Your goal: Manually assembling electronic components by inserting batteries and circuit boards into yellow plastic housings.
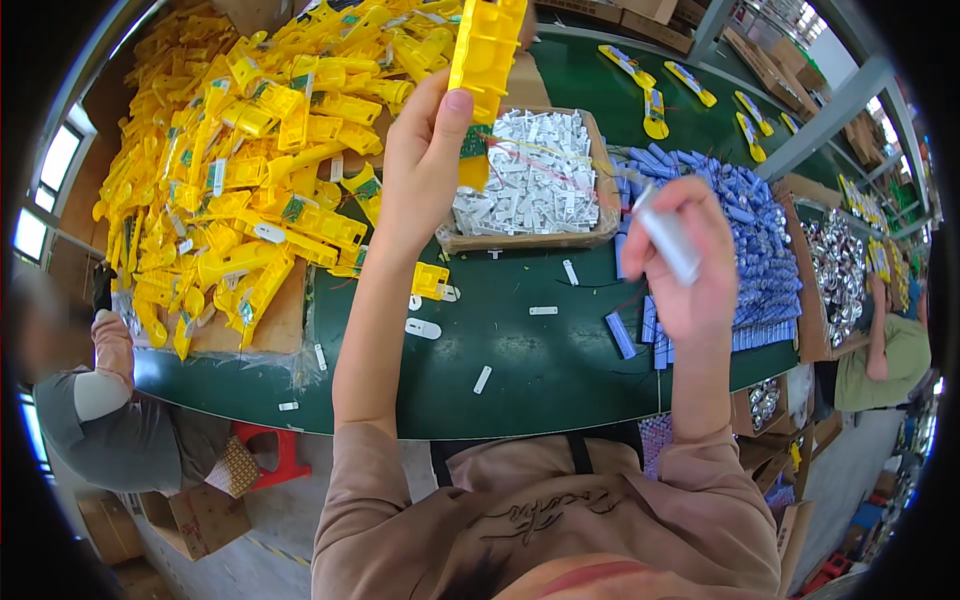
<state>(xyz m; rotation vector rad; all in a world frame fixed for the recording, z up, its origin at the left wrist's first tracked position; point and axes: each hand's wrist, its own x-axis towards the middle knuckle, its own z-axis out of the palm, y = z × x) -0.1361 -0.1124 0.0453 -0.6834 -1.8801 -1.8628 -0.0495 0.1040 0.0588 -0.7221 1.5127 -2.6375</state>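
My left hand (420, 165) is closed round a yellow plastic housing (486, 60), held up with its ribbed inside showing. A small green circuit board (476, 141) hangs at the housing's lower end. In my right hand (702, 265) is a cylindrical battery (668, 240), pale and smeared by motion, gripped between thumb and fingers. Thin wires run between the board and the battery. Behind my hands stands a cardboard box (535, 241) of small white plastic parts (525, 170). Rows of blue batteries (765, 265) are stacked just right of my right hand.
A big heap of yellow housings (260, 150) fills the left side. Loose white pieces (482, 380) lie on the green table (450, 405). Finished-looking yellow units (655, 112) rest at the back. Silvery parts fill a box (815, 290) at right. Other people sit on both sides.
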